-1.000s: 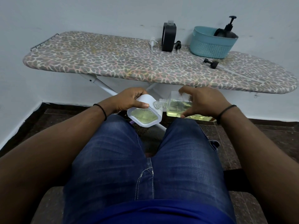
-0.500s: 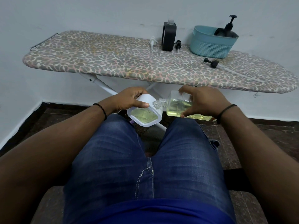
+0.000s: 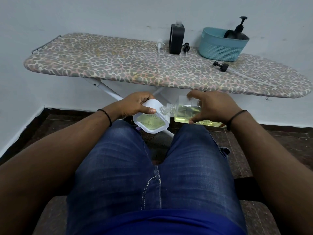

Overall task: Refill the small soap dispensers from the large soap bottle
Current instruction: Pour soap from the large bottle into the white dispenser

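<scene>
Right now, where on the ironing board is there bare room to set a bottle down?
The ironing board is bare over its left and middle, from the wire rack end to the white pump head. The front edge below the black dispenser is free too. The back right is crowded: black pump head, teal basket, loose black pump.

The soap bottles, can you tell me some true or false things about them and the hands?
1. The left hand holds the white bottle. True.
2. The right hand is empty. False: it holds the clear bottle, tipped sideways.
3. The clear bottle's neck meets the white bottle. True.
4. The teal basket sits on the floor. False: it stands on the ironing board.
5. A black pump bottle stands in the basket. True.
</scene>
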